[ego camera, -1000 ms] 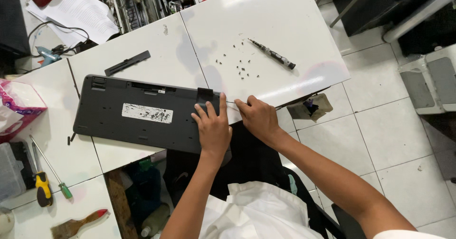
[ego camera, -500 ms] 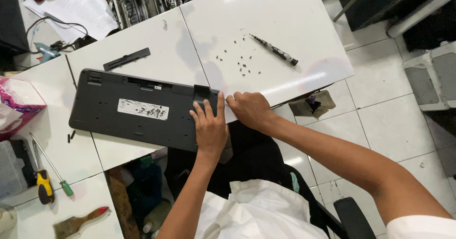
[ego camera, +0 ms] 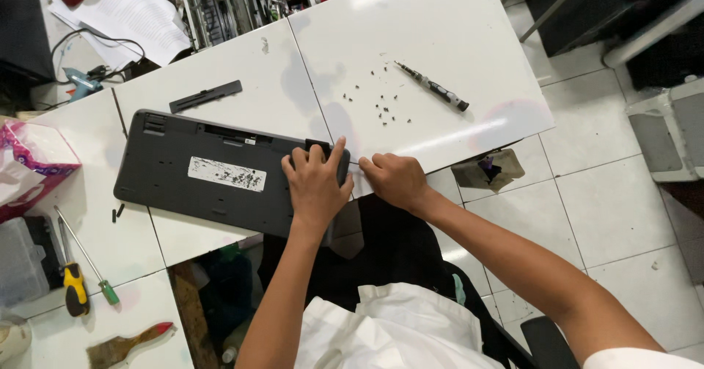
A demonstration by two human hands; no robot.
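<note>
**Inspector:** Lying face-down across the near edge of the worktop (ego camera: 440, 39) is a dark grey keyboard (ego camera: 213, 171), its underside with a worn white label (ego camera: 226, 173) turned up. Its right end sits near the front edge, just ahead of the seated person's lap.

**Clerk:** And the hands?

**Inspector:** The left hand (ego camera: 315, 186) lies palm-down over the keyboard's right end, fingers spread, thumb reaching to the top edge. Its grip is a flat press rather than a closed grasp, apparently to steady the casing. The right hand (ego camera: 389, 180) sits just beside the right-hand corner, fingers curled tight and fingertips at the seam. Whether it pinches anything I cannot tell; nothing shows between the fingers.

**Clerk:** Arm pose?

**Inspector:** Both forearms come up from the near side. The left is nearly straight; the right angles in from the far right, wrist bent toward the corner.

**Clerk:** Anything else of note?

**Inspector:** Small dark screws (ego camera: 378, 98) lie scattered near the worktop's centre, well apart from the hands, probably to keep them from rolling off. A slim precision screwdriver (ego camera: 433, 87) rests just beyond them. A narrow black cover strip (ego camera: 205, 96) lies behind the keyboard. A yellow-handled screwdriver (ego camera: 72, 281) and a green-handled one (ego camera: 92, 263) lie at the near left.
</note>
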